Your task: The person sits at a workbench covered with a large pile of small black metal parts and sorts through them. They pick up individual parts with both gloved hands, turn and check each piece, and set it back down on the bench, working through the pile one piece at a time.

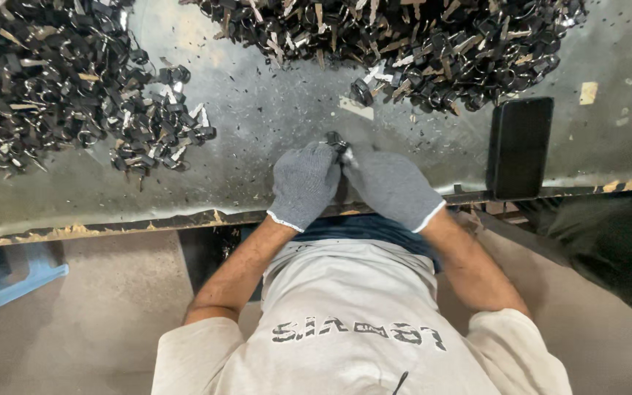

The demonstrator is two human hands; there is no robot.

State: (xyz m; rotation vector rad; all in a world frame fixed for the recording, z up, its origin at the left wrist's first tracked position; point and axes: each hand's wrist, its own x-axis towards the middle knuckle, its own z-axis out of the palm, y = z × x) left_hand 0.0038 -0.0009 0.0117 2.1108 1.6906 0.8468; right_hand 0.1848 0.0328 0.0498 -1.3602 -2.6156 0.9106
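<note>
Left hand: the left hand [303,184] is in a grey knit glove, fingers curled in tight and pinching one side of a small black part [336,139], right up against the other hand.
Right hand: the right hand [391,187], same kind of glove, is closed too, fingertips meeting the left ones on that same piece.
Small black part: held between both sets of fingertips, just above the knuckles; pretty much only a dark ring-ish bit pokes out, so its exact shape is hard to tell.
Left pile: a big heap of black pieces [53,80] sits well off to the left of the left hand and further out on the table.
Far pile: another heap [404,44] is straight ahead of both hands, spreading off to the right.
Phone: a dark phone [520,146] lies flat near the right hand, out to its right, at the table edge.
Table: grey metal table [257,117], scuffed and dusty, hands parked over its near edge.
</note>
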